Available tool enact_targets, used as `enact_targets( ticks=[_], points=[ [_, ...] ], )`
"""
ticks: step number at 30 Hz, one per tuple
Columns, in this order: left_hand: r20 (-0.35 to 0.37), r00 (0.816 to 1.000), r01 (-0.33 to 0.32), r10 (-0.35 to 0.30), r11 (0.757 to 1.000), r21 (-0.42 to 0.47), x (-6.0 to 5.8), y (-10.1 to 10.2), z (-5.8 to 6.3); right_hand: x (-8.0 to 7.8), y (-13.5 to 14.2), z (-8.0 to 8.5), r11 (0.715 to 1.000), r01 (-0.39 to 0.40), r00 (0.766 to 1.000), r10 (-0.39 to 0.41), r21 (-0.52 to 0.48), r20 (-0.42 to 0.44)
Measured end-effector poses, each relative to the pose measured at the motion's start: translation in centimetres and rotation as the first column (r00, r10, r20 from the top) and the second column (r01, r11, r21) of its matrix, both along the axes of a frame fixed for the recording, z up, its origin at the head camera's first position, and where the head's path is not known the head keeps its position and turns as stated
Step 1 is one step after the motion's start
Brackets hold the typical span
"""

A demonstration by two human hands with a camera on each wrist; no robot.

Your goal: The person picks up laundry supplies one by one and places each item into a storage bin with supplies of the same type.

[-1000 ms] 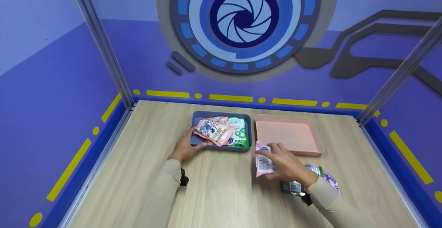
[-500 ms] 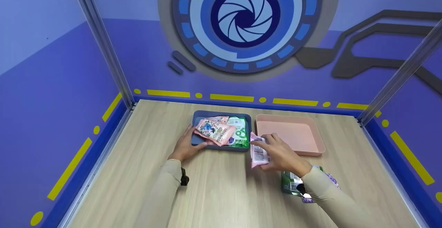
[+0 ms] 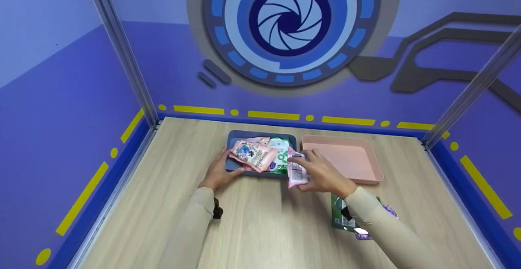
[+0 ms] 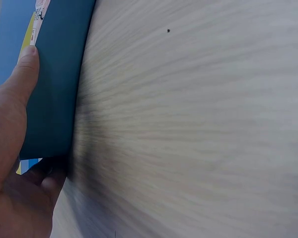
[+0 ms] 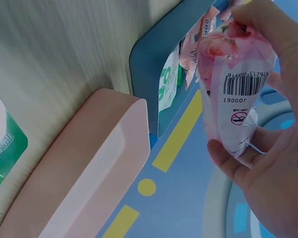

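In the head view my left hand (image 3: 217, 173) grips the left front corner of a dark blue tray (image 3: 232, 165), thumb along its front wall. A pink-and-white packet with blue print (image 3: 252, 155) and a green-and-white packet (image 3: 279, 150) lie inside that tray. My right hand (image 3: 323, 174) pinches a pink packet (image 3: 297, 172) above the tray's front right corner. The right wrist view shows the barcode on this pink packet (image 5: 238, 84), held between thumb and fingers.
To the right of the blue tray stands a pink tray (image 3: 340, 157) with nothing in it. Under my right forearm lie a green packet (image 3: 338, 216) and a purple-patterned packet (image 3: 390, 211), partly hidden. Blue walls enclose the wooden table (image 3: 260, 228) at the back and sides.
My right hand has moved left and away from me with the pink packet, from in front of the pink tray to the blue tray's corner. The left hand has stayed put.
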State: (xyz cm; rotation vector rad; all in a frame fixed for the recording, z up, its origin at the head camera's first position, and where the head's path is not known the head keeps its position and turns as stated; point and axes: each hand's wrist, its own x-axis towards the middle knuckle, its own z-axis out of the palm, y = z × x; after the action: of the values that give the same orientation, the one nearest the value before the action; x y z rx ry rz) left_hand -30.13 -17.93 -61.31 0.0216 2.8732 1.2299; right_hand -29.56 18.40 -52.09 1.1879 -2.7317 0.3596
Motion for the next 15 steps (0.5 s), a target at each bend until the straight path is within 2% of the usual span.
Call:
enact_targets(
  ticks=[8, 15],
  points=[
    [-0.005, 1.0, -0.003, 0.003, 1.0, 0.013, 0.0, 0.0, 0.1, -1.6, -1.6, 0.0, 1.0, -0.008, 1.0, 0.008, -0.03, 0.02],
    [-0.023, 1.0, 0.004, -0.003, 1.0, 0.01, -0.1, -0.1, 0.0, -2.5, -2.8, 0.3, 0.999, 0.037, 0.997, -0.036, -0.02, 0.07]
  ],
)
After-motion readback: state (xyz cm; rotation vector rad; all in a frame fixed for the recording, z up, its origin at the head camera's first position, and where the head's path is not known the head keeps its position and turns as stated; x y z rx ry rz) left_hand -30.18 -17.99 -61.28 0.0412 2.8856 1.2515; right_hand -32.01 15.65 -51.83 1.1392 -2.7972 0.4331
